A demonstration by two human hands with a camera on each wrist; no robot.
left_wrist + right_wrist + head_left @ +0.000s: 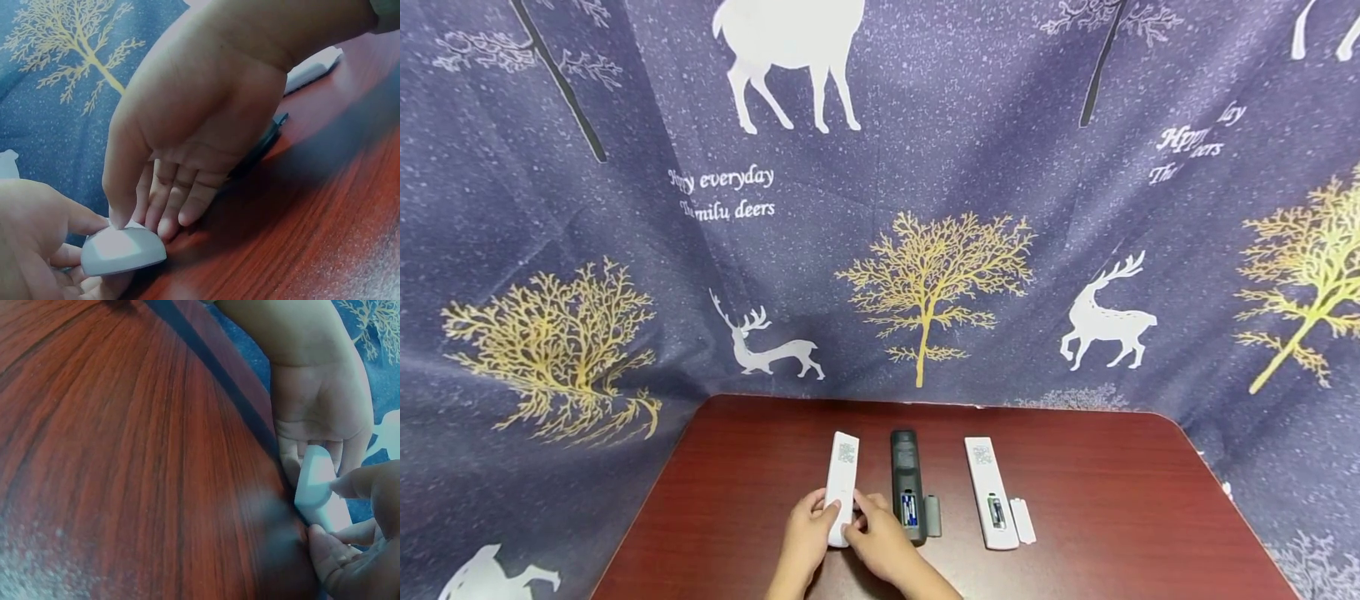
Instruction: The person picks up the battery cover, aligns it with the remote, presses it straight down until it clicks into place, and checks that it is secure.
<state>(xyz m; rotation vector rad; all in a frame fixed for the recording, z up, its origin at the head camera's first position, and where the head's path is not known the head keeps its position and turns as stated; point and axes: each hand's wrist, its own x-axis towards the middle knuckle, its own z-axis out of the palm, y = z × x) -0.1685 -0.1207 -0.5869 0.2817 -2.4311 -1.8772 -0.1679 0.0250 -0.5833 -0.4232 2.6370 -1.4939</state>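
Note:
A white remote control [844, 475] lies back side up between both hands, a printed label near its far end. My left hand [805, 537] grips its left side, thumb on the back and fingers curled underneath. From the right, my right hand [886, 540] holds the near end, its thumb pressed on the back. In the left wrist view, the rounded near end of the white remote [125, 253] faces the camera, with the right hand [200, 94] arched over it. The right wrist view shows the left hand [322, 400] behind the remote.
Right of the hands lies a black remote [906, 454], batteries [909, 508] showing in its open compartment, with a grey battery cover [932, 515] beside it. Farther right is another white remote [983, 467] with a battery [996, 511] exposed and a white cover [1022, 521] alongside. A patterned cloth [880, 167] hangs behind the table [1097, 483].

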